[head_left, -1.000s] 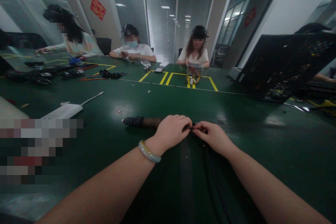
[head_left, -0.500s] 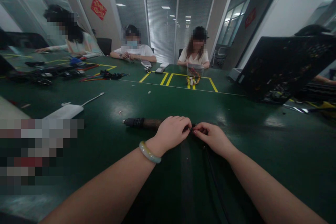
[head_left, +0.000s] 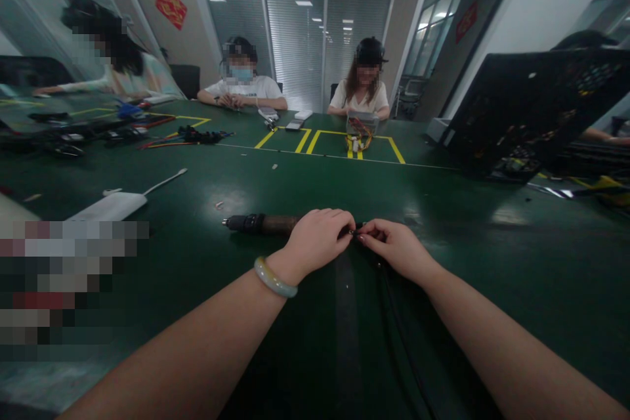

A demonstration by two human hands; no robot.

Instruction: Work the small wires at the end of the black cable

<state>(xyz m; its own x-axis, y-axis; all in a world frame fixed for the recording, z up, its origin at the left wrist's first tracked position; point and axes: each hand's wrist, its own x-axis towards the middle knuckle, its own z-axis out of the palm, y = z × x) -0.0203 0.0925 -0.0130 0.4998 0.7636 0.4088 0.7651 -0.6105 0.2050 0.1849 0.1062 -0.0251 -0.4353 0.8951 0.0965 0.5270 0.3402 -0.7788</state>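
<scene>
Across the lower frame, a green desk [head_left: 472, 230]. At upper right, a large black case [head_left: 522, 111]. At centre, lying sideways, a screwdriver [head_left: 278, 224], tip toward frame left. Curled over its back end, the left hand [head_left: 319, 236]; just beside, the right hand [head_left: 396, 246], fingers narrowed. Toward the bottom edge, a black cord [head_left: 404, 341]. Pinched in the right fingertips, a small dark piece [head_left: 355, 234], too tiny to identify.

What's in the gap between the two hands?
The head view shows a small dark piece, too small to identify, between the left hand and right hand.
</scene>
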